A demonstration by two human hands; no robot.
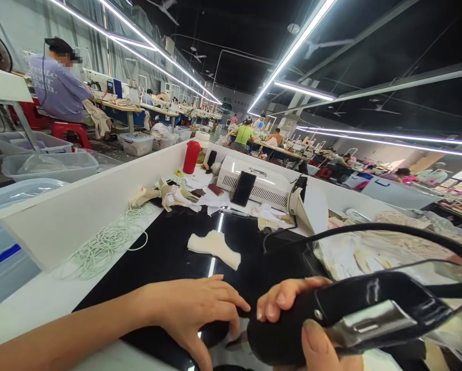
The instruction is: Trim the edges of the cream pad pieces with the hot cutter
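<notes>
My right hand [292, 319] is wrapped round a black hand-held tool [370, 309] with a shiny metal part, at the bottom right; its black cord [370, 229] arcs up behind it. My left hand [194, 309] lies beside it on the black work surface [169, 252], fingers stretched toward the tool's tip and pressing on a dark piece under it that I cannot make out. A small cream fabric piece [214, 247] lies on the black surface beyond my hands.
A coil of white cord [107, 242], fabric scraps [169, 196], a red bottle [191, 156], a white machine [261, 185] with a phone [243, 188] leaning on it, and cream fabric [389, 247] at right. White walls [80, 206] bound the bench. Other people sit at benches behind.
</notes>
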